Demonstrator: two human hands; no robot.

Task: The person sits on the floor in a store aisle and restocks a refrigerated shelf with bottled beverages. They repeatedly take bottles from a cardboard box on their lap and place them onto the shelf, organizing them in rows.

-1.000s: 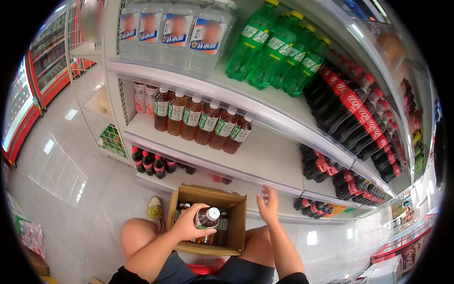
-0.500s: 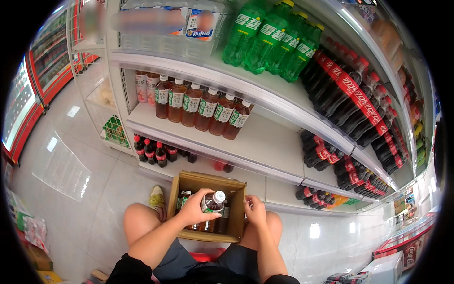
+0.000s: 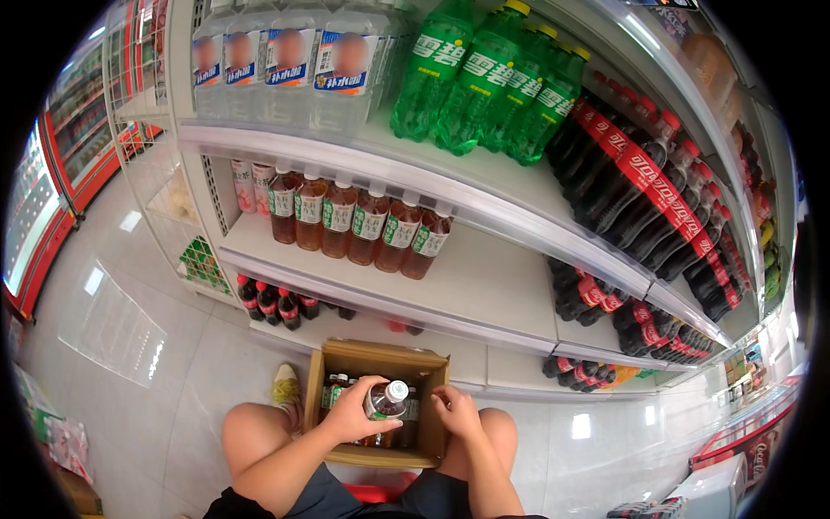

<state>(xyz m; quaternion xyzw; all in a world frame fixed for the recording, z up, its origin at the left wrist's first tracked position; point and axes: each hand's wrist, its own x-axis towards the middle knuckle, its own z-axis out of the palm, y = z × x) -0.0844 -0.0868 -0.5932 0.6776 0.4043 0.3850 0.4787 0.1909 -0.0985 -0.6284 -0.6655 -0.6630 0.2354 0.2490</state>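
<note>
Seen from above: cardboard box (image 3: 378, 357) on the floor between the knees, below the shelf (image 3: 484, 285). Left hand (image 3: 356, 413) wrapped around a white-capped tea bottle (image 3: 386, 401), held over the box's middle. Right hand (image 3: 456, 410) dipped inside the box at its right wall, fingertips hidden; grip impossible to judge. More bottles (image 3: 333, 391) in the box, mostly covered by the hands.

A clear, glossy plastic bottle (image 3: 385, 405) with a smooth white cap is gripped by the left hand (image 3: 353, 413). Matt brown cardboard is seen on the box (image 3: 373, 356). The shelf (image 3: 484, 281) is painted smooth white, and the floor (image 3: 130, 346) tiles are polished and shiny.
</note>
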